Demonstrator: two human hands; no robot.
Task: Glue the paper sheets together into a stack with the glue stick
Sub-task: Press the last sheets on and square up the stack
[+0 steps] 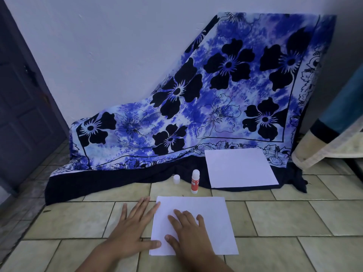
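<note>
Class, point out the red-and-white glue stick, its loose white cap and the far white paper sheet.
Red-and-white glue stick [195, 181]: head view, red label.
Loose white cap [176, 179]: head view, side wall.
Far white paper sheet [240, 167]: head view, sheet's middle.

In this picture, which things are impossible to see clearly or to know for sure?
Head view: how many sheets the near paper holds; its edges are too thin to count.
Head view: the paper surface under the right hand and part of the left hand; they cover it.
Head view: the glue stick label; too small to read.
Head view: whatever the flowered cloth drapes over; the cloth hides it.
</note>
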